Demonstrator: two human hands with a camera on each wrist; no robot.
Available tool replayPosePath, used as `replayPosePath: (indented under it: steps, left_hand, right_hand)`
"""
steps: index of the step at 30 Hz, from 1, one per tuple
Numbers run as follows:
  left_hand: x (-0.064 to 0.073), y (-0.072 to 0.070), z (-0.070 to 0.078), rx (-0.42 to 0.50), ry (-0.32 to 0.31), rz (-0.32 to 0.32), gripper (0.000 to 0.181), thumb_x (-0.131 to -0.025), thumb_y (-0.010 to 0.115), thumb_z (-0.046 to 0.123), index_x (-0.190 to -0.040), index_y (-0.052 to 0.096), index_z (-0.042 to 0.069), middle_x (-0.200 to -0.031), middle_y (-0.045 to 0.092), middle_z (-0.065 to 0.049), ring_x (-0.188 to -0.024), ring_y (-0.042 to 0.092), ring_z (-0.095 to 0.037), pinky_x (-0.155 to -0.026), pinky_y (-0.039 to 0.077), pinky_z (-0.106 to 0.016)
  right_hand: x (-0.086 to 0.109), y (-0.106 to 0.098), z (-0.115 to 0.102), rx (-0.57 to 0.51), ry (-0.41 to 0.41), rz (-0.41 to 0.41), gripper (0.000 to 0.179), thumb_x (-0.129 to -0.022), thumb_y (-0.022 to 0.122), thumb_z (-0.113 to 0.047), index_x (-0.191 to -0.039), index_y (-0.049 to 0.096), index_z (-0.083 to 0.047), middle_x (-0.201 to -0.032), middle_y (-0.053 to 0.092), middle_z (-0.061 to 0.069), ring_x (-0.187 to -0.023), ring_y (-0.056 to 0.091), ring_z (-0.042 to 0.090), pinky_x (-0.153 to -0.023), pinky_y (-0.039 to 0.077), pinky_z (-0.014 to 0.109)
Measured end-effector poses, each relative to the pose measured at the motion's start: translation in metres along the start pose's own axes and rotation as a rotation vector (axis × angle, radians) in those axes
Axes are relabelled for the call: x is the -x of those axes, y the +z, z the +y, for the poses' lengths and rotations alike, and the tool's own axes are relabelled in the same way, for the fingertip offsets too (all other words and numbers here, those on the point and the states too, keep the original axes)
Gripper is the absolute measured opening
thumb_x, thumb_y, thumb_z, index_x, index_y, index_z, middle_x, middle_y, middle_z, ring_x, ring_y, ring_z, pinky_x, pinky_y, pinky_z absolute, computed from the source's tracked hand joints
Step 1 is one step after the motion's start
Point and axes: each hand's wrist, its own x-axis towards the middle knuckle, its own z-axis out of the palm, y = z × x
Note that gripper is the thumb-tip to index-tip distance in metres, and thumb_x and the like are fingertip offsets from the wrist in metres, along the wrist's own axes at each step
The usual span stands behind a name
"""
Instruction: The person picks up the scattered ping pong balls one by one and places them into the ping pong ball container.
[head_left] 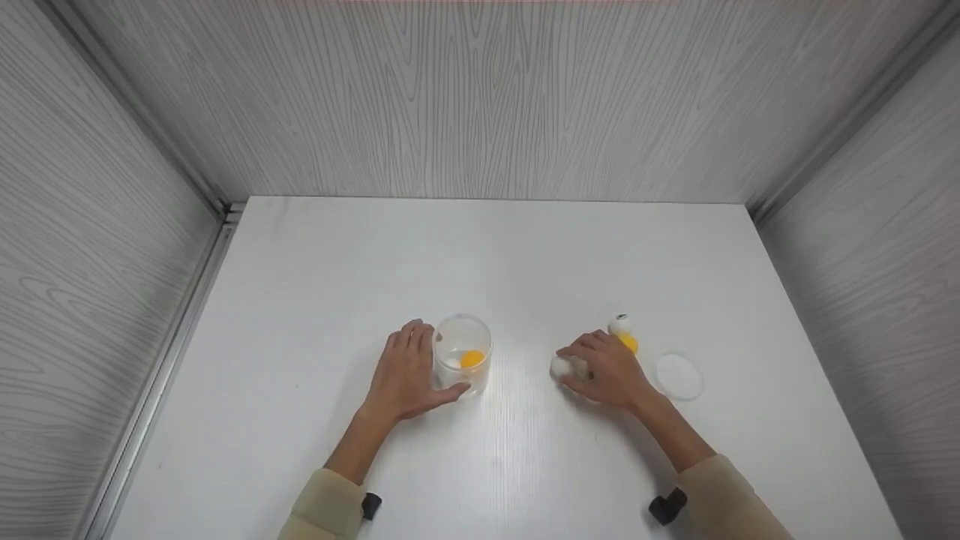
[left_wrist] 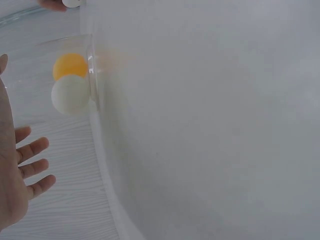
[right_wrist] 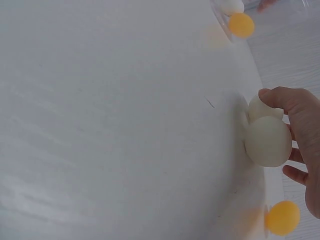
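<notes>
In the head view my left hand (head_left: 409, 371) holds a clear jar (head_left: 463, 330) from its left side, thumb across the front. Its other fingers spread out straight in the left wrist view. Inside the jar lie an orange ball (left_wrist: 70, 66) and a white ball (left_wrist: 70, 95). My right hand (head_left: 609, 371) grips a white ball (right_wrist: 265, 108) at the tabletop, its thumb pressed on it. A second white ball (right_wrist: 268, 141) sits right beside that one, under the palm; whether the fingers hold it too is unclear.
Beyond the right hand lie an orange ball (head_left: 628, 343) and a white ball with a dark mark (head_left: 620, 324). A round, pale lid (head_left: 679, 376) rests flat to the right of the right wrist. Grey wood-grain panels (head_left: 480, 97) border the white table (head_left: 360, 247).
</notes>
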Motion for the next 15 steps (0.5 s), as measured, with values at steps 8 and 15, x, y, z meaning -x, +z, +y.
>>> replayPosePath:
  steps: [8,15]
  left_hand:
    - [0.0006,-0.0009,-0.0005,0.022,0.009,0.015,0.084,-0.08,0.07,0.073,-0.125,0.055,0.004,-0.125,0.064,-0.014,-0.131,0.058,-0.033,-0.109,0.051,-0.048]
    - [0.0007,-0.0009,-0.0004,0.016,0.007,0.008,0.084,-0.08,0.069,0.074,-0.126,0.055,0.004,-0.125,0.064,-0.014,-0.13,0.058,-0.033,-0.109,0.051,-0.047]
  right_hand:
    - [-0.0012,-0.0015,-0.0025,0.001,0.062,-0.046,0.034,-0.081,0.088,-0.034,-0.111,0.08,-0.02,-0.105,0.078,0.001,-0.102,0.07,0.023,-0.091,0.058,0.04]
    - [-0.002,-0.0006,-0.0024,-0.019,0.057,-0.04,0.033,-0.082,0.088,-0.032,-0.111,0.08,-0.018,-0.104,0.077,0.001,-0.1,0.069,0.023,-0.089,0.058,0.04]
